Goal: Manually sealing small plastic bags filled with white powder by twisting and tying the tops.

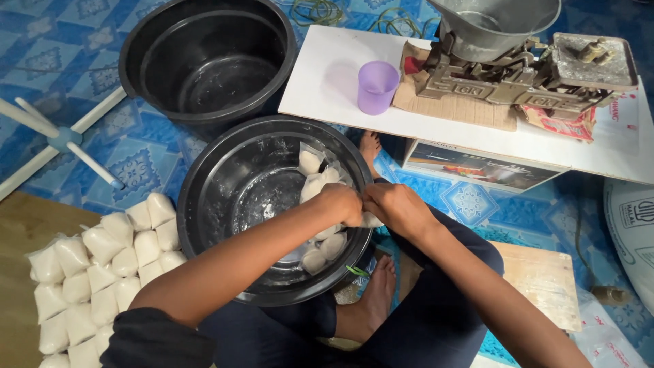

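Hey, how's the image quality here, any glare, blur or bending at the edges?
Head view: light is even and fairly dim, with soft glare on the wet floor of the near black basin. Both hands, left and right, are sharp, no motion blur, meeting on a small white bag. The white board edges bow slightly, a wide-lens effect. The stacked bags look a little overexposed.

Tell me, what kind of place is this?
Probably a home floor used for small-scale packing: a balance scale on a low white board, stacked bags of white powder, black basins on patterned floor covering.
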